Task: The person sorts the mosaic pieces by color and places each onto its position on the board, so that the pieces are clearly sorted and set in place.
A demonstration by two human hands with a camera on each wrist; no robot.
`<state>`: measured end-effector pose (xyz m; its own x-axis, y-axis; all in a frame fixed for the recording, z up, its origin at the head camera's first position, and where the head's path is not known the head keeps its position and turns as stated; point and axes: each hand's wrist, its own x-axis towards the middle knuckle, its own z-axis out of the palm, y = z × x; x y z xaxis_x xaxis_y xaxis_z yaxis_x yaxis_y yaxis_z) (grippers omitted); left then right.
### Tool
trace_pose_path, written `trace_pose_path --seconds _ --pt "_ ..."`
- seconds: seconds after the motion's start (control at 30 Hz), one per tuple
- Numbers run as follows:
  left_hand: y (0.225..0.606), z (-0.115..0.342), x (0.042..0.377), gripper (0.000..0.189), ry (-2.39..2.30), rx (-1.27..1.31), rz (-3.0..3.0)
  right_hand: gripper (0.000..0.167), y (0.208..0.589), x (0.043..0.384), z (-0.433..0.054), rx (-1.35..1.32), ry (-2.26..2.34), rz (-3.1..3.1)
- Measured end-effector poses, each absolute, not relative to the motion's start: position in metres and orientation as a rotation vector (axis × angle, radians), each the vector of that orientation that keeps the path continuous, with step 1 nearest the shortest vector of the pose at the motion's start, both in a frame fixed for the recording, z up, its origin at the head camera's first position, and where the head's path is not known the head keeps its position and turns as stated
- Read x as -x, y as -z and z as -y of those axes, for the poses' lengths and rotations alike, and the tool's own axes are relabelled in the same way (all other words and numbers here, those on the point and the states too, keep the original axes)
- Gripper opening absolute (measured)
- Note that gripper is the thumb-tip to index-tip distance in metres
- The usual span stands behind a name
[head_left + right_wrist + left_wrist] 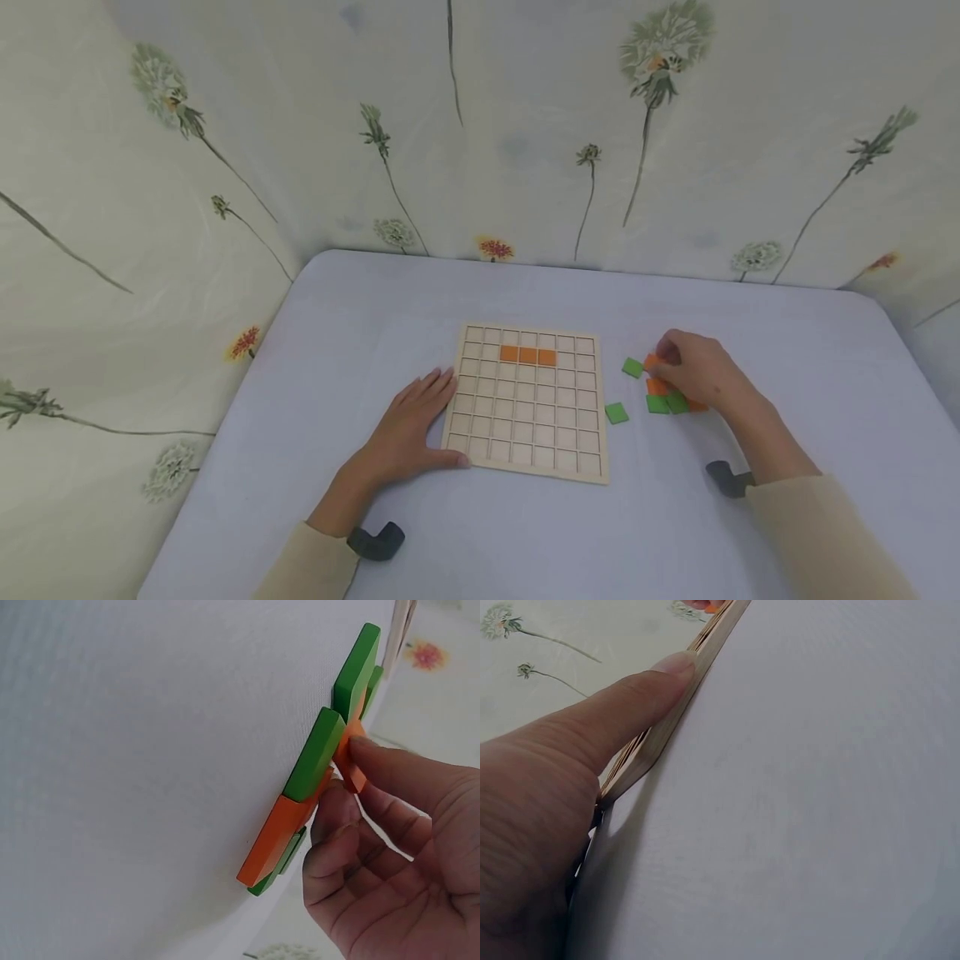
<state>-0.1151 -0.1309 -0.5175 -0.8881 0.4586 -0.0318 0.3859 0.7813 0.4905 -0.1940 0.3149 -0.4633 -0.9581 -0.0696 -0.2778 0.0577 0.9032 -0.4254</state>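
Observation:
A square wooden grid board (pixel 515 411) lies on the table, with a row of three orange tiles (pixel 528 356) in its upper cells. My left hand (pixel 408 429) rests at the board's left side, fingers along the edge and thumb on the near left corner. To the right of the board, my right hand (pixel 701 367) pinches an orange tile (pixel 352 761) between thumb and fingers. Under and around that hand lie several green and orange tiles, among them a green tile (pixel 657 404) and an orange tile (pixel 266 840); the hand partly hides this group.
Between the board and the group lie two loose green tiles, a nearer one (pixel 617 413) and a farther one (pixel 633 367). A white cloth covers the table (pixel 480 542). Behind it hangs a curtain (pixel 525 125) with dandelion prints. Dark wrist mounts (pixel 377 542) stick out beside both sleeves.

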Motion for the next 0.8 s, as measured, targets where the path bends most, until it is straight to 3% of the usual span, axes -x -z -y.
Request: trace_pose_path --seconds 0.8 --pt "0.516 0.131 0.114 0.120 -0.723 -0.682 -2.823 0.019 0.446 0.196 -0.293 0.126 0.813 -2.778"
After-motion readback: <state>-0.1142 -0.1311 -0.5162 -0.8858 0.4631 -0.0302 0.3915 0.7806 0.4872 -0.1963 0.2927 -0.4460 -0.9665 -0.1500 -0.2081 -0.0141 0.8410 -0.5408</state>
